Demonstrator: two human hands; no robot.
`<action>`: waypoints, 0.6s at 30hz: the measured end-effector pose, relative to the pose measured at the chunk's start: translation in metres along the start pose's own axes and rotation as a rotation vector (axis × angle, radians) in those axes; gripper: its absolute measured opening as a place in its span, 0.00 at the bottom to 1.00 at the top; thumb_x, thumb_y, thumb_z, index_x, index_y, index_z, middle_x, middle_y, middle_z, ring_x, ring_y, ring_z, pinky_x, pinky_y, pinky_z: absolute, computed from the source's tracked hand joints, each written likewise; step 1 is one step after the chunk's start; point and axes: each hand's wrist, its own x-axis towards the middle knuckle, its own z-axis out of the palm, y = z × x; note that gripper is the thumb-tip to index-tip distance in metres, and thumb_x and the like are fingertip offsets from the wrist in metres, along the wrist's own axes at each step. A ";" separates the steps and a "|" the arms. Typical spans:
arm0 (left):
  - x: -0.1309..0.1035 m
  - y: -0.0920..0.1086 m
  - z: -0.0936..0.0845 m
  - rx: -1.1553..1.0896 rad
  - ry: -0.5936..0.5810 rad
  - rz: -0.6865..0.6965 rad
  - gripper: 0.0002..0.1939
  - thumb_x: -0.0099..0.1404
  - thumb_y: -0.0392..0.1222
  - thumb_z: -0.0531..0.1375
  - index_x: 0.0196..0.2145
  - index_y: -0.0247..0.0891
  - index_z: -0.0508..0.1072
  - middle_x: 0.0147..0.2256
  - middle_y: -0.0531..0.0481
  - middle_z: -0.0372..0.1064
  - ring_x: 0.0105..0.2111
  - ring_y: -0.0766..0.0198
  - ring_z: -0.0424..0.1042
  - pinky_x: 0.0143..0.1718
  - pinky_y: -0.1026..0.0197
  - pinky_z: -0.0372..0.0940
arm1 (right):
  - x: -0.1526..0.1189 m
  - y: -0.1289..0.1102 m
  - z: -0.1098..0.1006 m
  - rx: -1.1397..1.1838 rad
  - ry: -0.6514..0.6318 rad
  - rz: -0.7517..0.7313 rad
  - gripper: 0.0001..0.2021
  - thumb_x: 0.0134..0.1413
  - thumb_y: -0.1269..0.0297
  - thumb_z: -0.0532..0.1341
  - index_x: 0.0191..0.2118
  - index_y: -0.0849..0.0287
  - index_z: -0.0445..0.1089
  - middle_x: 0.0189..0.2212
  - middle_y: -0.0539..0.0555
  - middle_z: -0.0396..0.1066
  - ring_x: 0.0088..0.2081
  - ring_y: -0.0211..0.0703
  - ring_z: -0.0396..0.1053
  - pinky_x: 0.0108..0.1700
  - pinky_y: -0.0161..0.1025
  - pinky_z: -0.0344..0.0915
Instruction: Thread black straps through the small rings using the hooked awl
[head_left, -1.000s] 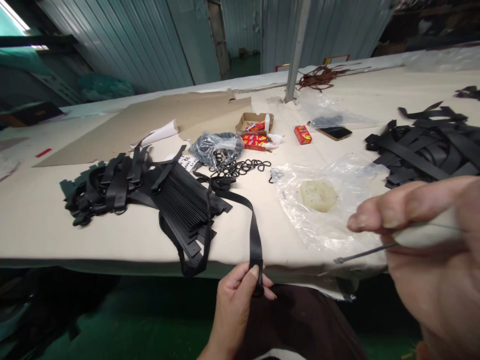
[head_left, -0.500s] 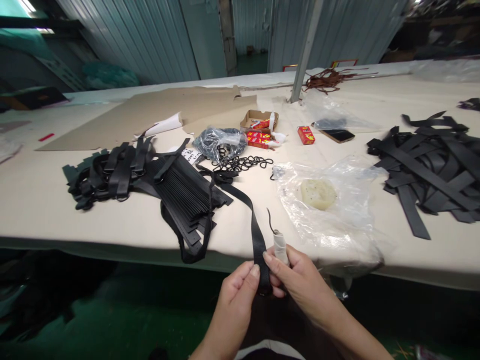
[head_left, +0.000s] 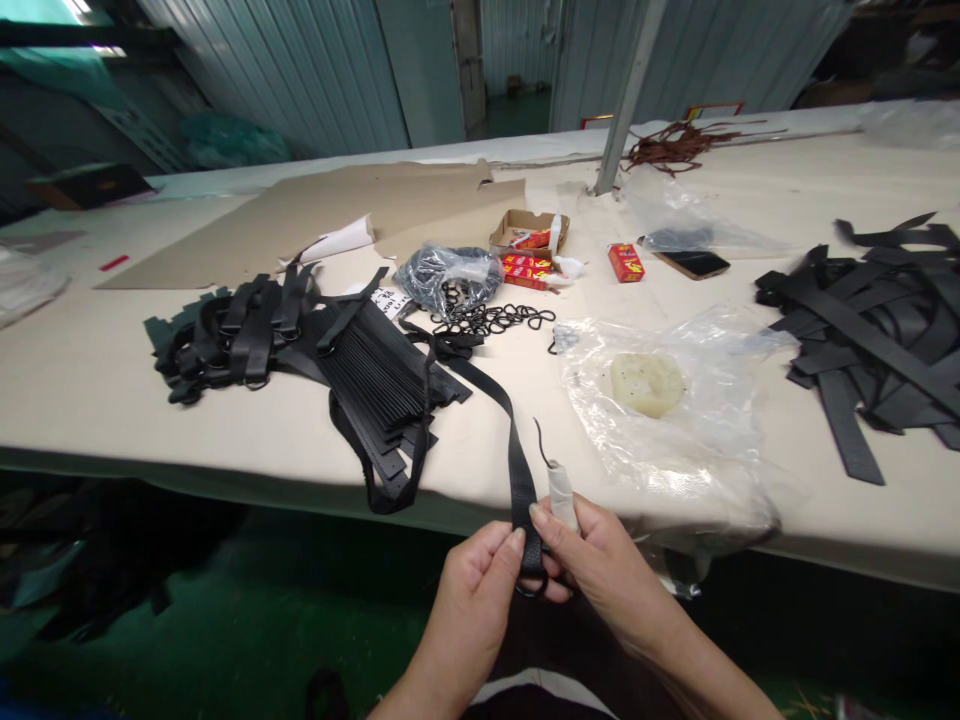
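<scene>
Between my two hands, at the front edge of the table, is the end of a black strap (head_left: 519, 455). My left hand (head_left: 480, 575) pinches its left side between thumb and fingers. My right hand (head_left: 589, 555) pinches the right side. A thin hooked tool with a white-wrapped handle (head_left: 562, 495) also sits in my right hand, its dark curved tip pointing up. A black ring (head_left: 531, 588) shows at the strap's lower end, below my fingertips. From my hands the strap runs up onto the table towards a stack of flat black strips (head_left: 375, 385).
Black straps with rings (head_left: 251, 335) lie left of the stack. Behind it are a bagged black bundle (head_left: 448, 278), black hooks (head_left: 499, 318) and red boxes (head_left: 527, 268). A pale wax block (head_left: 646, 384) rests on clear plastic; a phone (head_left: 694, 262) and loose black strips (head_left: 874, 340) lie further right.
The view has shifted slightly, so the table's contents sit a little further right. The black ring at the strap's end shows more clearly. Both hands keep their hold.
</scene>
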 end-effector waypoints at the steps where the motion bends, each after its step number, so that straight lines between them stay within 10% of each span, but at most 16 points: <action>1: 0.000 -0.001 0.000 0.010 0.006 0.009 0.16 0.64 0.49 0.54 0.28 0.34 0.70 0.26 0.49 0.72 0.24 0.64 0.71 0.31 0.63 0.63 | 0.001 0.001 0.001 -0.016 0.005 -0.018 0.19 0.53 0.47 0.56 0.26 0.60 0.56 0.17 0.43 0.54 0.18 0.31 0.55 0.19 0.29 0.54; 18: 0.000 -0.010 -0.004 0.240 0.060 0.115 0.15 0.66 0.46 0.50 0.33 0.35 0.72 0.26 0.48 0.72 0.26 0.62 0.70 0.30 0.64 0.63 | 0.005 -0.002 0.000 -0.116 0.035 0.054 0.12 0.47 0.58 0.62 0.27 0.60 0.60 0.19 0.45 0.59 0.21 0.35 0.62 0.21 0.31 0.62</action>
